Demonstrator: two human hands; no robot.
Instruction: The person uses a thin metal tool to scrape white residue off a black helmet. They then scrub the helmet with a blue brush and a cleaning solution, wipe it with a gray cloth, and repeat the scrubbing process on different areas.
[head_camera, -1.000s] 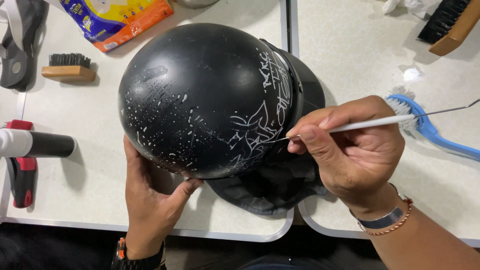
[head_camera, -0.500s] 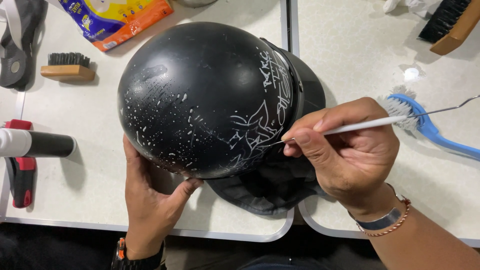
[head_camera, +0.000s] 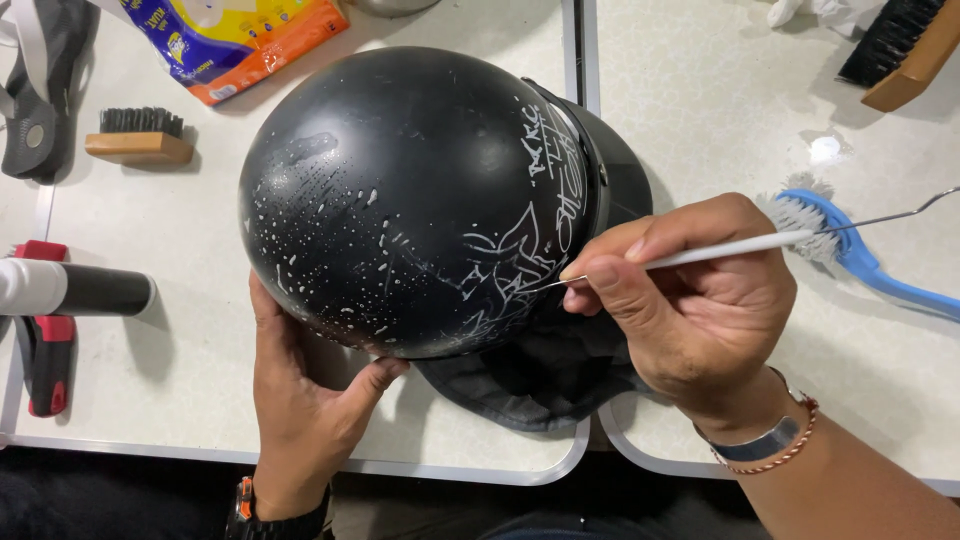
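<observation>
The right hand (head_camera: 700, 310) is closed around a thin white-handled pick tool (head_camera: 720, 247), pinched between thumb and forefinger, with its fine metal tip touching the scratched white markings on the lower right side of a black helmet (head_camera: 410, 200). The left hand (head_camera: 305, 400) is cupped under the near edge of the helmet, thumb pressed against the shell, steadying it. The helmet lies dome-up on a white table (head_camera: 180, 380), straddling the seam between two tabletops, with dark fabric lining (head_camera: 530, 385) spilling out beneath it, just left of the right hand. Beyond the right hand's knuckles lies a blue-handled brush (head_camera: 860, 260) with white bristles. Farther out, a wooden brush (head_camera: 900, 45) sits at the far right corner. Left of the left hand lie a red-and-black tool (head_camera: 45, 350) and a white-and-black cylinder (head_camera: 70, 290); beyond them, a small wooden brush (head_camera: 140, 140) and a colourful packet (head_camera: 240, 40).
</observation>
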